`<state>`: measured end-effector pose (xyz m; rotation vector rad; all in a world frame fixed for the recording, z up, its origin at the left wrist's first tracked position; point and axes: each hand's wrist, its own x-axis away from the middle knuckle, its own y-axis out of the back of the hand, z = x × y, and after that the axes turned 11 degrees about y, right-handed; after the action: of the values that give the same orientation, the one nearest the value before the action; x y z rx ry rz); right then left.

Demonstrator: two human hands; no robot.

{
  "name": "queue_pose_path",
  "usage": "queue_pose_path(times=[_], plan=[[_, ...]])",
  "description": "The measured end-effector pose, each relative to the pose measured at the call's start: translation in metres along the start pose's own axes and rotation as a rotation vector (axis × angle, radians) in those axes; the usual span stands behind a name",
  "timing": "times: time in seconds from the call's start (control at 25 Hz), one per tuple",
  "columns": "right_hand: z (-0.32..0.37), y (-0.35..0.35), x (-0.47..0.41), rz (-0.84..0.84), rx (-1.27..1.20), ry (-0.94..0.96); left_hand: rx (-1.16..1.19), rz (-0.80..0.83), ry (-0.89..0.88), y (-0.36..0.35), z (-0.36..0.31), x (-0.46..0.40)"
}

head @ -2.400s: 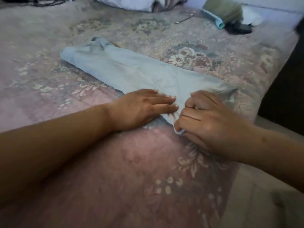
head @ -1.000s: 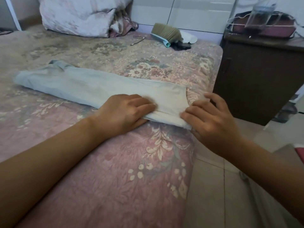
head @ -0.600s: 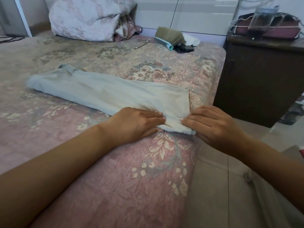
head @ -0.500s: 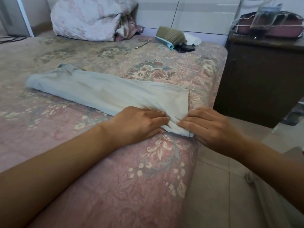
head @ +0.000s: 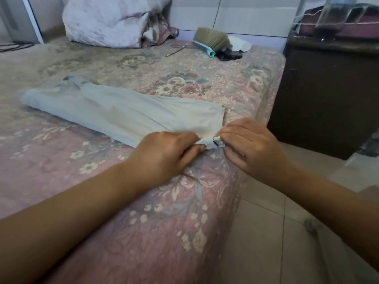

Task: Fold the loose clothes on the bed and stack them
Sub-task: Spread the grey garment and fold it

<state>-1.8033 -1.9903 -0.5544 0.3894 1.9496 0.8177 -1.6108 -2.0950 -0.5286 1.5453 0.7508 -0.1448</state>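
A pale blue garment [head: 123, 111], folded lengthwise into a long strip, lies across the floral bed cover [head: 61, 160] from the far left towards the bed's right edge. Its near end is bunched up between my hands. My left hand [head: 166, 154] has curled fingers pinching that bunched hem. My right hand [head: 248, 144] pinches the same hem from the right, at the bed's edge. The two hands almost touch. The hem's underside is hidden by my fingers.
A crumpled pillow or blanket [head: 114, 19] sits at the head of the bed. A hand brush [head: 211, 39], a dark object [head: 230, 55] and a thin metal item [head: 174, 52] lie near the far corner. A dark wooden cabinet [head: 328, 95] stands right of the bed, above tiled floor [head: 276, 232].
Both hands went from lying flat on the garment's near end to curling and pinching its hem, which is now gathered and lifted slightly between them.
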Motion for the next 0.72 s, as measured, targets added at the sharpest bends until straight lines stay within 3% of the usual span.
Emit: queue_pose_path(times=[0.08, 0.16, 0.32, 0.4, 0.52, 0.56, 0.72], plan=[[-0.004, 0.002, 0.003, 0.051, 0.009, 0.110, 0.005, 0.011, 0.018, 0.002, -0.003, 0.002], [-0.010, 0.004, 0.008, 0.107, -0.059, 0.117, -0.076, 0.050, -0.094, 0.001, -0.008, 0.003], [-0.046, 0.002, 0.002, 0.089, -0.150, -0.128, -0.285, 0.065, -0.383, -0.003, -0.009, 0.003], [-0.071, -0.007, -0.012, 0.189, -0.136, -0.258, -0.315, 0.056, -0.440, -0.006, -0.011, 0.005], [-0.103, -0.019, -0.033, 0.552, -0.283, -0.516, -0.211, 0.068, -0.362, -0.005, -0.011, 0.007], [-0.109, -0.022, -0.036, 0.595, -0.334, -0.542, -0.170, 0.087, -0.326, -0.004, -0.011, 0.007], [-0.111, -0.030, -0.044, 0.466, -0.340, -0.448, -0.061, 0.106, -0.126, -0.005, -0.010, 0.005]])
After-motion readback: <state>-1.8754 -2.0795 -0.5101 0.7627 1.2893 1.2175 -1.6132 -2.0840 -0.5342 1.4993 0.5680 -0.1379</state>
